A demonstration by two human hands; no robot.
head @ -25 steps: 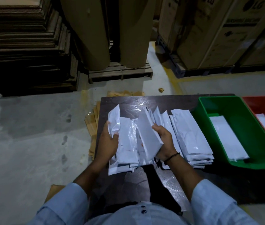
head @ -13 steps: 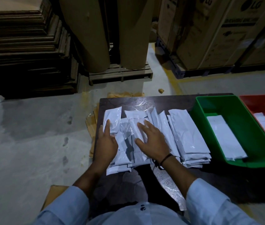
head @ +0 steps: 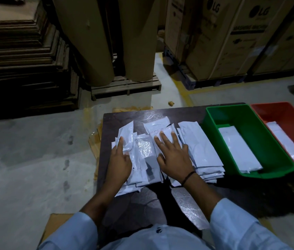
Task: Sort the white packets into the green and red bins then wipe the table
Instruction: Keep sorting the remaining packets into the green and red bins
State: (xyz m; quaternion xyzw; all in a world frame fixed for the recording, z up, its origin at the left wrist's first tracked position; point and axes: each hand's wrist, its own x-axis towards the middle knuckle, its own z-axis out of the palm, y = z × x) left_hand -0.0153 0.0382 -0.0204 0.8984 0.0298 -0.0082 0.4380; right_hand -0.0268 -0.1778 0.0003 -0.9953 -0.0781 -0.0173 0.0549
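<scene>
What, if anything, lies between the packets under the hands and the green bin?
A neat stack lies between the loose packets under the right hand and the green bin; nothing visible blocks a lifted path over it.

One wide-angle camera is worn on the person's head. It looks forward and steeply down from above the near edge of the tabletop, close in, with both sleeves visible at the bottom border. The red bin is cropped by the right border; the concrete floor and LG cartons fill the upper half.
</scene>
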